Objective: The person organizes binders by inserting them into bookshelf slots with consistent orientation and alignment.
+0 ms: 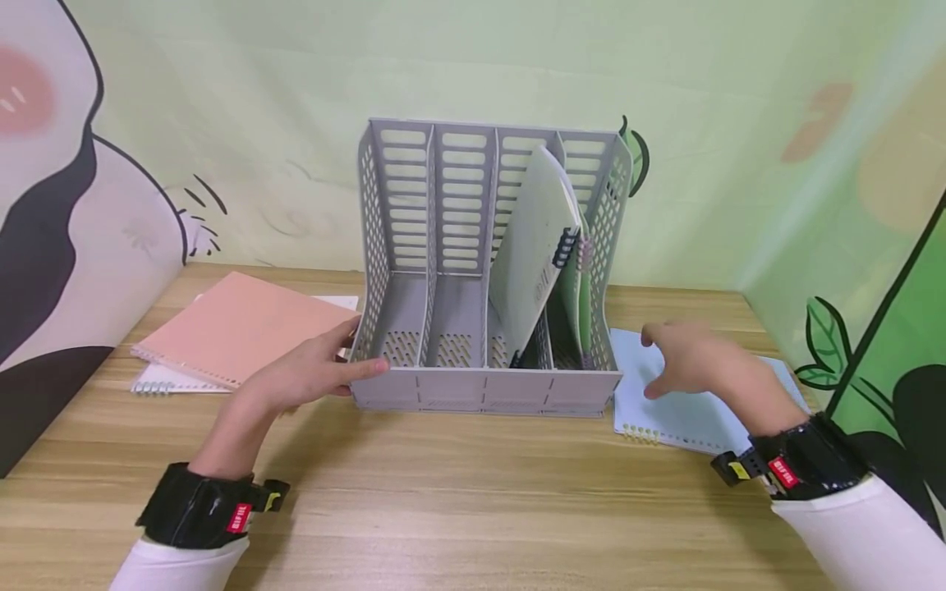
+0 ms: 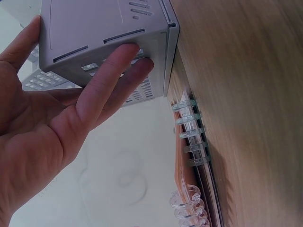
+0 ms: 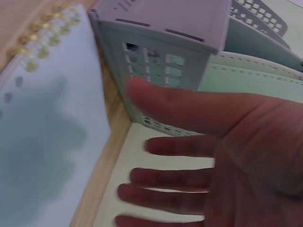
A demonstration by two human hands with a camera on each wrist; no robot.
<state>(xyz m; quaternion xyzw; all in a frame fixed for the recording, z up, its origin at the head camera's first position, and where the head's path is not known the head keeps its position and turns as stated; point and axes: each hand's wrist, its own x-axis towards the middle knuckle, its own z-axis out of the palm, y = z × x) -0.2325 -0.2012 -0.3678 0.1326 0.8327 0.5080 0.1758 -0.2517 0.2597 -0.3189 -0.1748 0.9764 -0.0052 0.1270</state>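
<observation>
A grey file rack (image 1: 484, 390) with upright dividers stands in the middle of the table. My left hand (image 1: 314, 373) holds its front left corner, with the thumb over the front lip and fingers against the perforated side wall (image 2: 142, 90). A pale grey-green spiral notebook (image 1: 532, 246) leans in the rack, and a green notebook (image 1: 580, 295) stands in the rightmost compartment. On the right, my right hand (image 1: 695, 357) hovers with spread fingers over a light-blue spiral notebook (image 1: 643, 402) lying flat. Nothing is between its fingers.
Left of the rack, a salmon-pink notebook (image 1: 244, 328) lies on a white spiral one (image 1: 151, 379), and a white corner shows behind. The wooden table (image 1: 443, 492) meets a printed green wall cloth (image 1: 259, 164) at the back and right.
</observation>
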